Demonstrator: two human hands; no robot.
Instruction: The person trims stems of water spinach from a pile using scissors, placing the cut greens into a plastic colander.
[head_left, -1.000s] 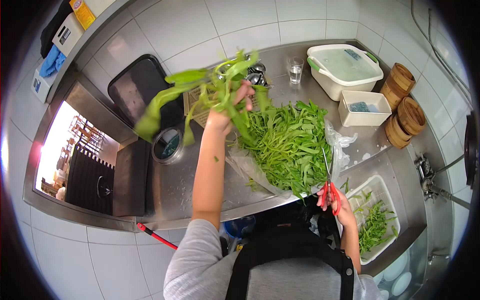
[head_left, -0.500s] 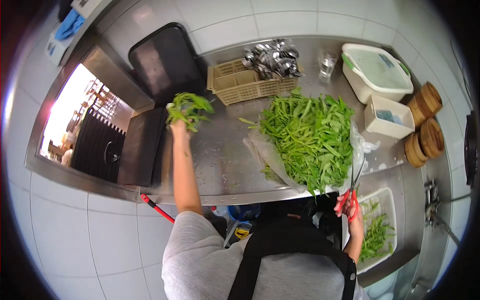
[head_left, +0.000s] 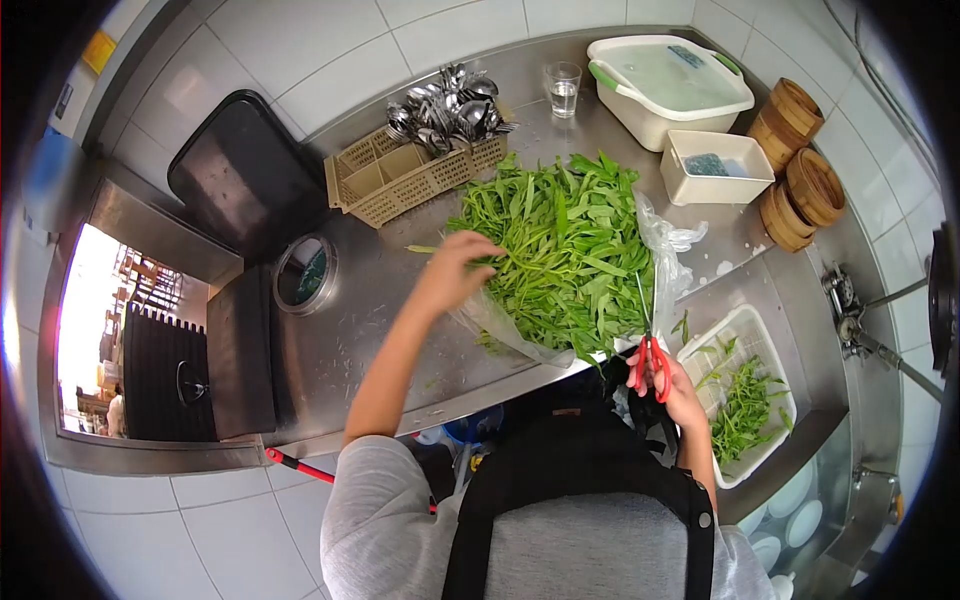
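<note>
A large heap of long leafy greens (head_left: 560,250) lies on a clear plastic bag (head_left: 672,240) on the steel counter. My left hand (head_left: 458,270) is at the heap's left edge, its fingers apart and reaching toward the stems, with nothing visible in it. A loose stem (head_left: 421,249) shows just beside that hand. My right hand (head_left: 682,398) is closed round the red handles of a pair of scissors (head_left: 655,365). Their blades point up against the heap's right side. Below and right, a white basket (head_left: 790,405) contains cut greens (head_left: 745,415).
A beige cutlery basket (head_left: 415,183) with metal cutlery stands behind the heap, near a glass (head_left: 563,95). White tubs (head_left: 640,120) and bamboo steamers (head_left: 785,115) are at the back right. A round container (head_left: 306,275) and black tray (head_left: 240,170) stand left; a faucet (head_left: 850,325) is right.
My left hand has let go of its bunch of greens and moved right to the heap. The round container now shows at the left. My right hand still holds the scissors.
</note>
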